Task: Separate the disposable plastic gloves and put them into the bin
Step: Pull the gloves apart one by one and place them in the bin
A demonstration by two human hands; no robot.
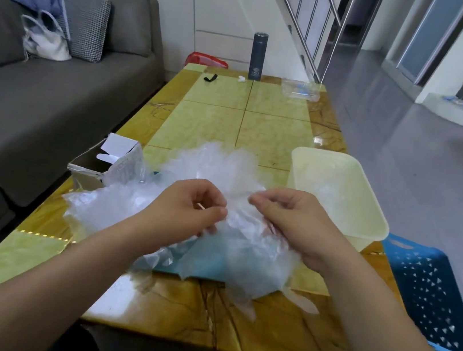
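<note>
Clear plastic gloves (110,211) are lying in a loose, crumpled pile on the near half of a yellow-green and brown worktop (262,120), seen from the head camera looking down. Both bare forearms are reaching in from the bottom edge. The left hand (189,205) is pinching 1 thin glove (238,205) between thumb and curled fingers above the middle of the pile. The right hand (287,216) is pinching the same glove just beside it, fingers curled, so the film is stretching between the 2 hands. A pale yellow bin (365,234) is sitting on the worktop just right of the pile, beside the right hand, with some clear plastic showing faintly inside. An opened cardboard box (96,167) is standing at the pile's left edge. A dark flask (258,56) is standing upright at the far end. A grey sofa (39,104) is running along the left, and a blue perforated plastic object (428,295) is sitting right of the worktop.
</note>
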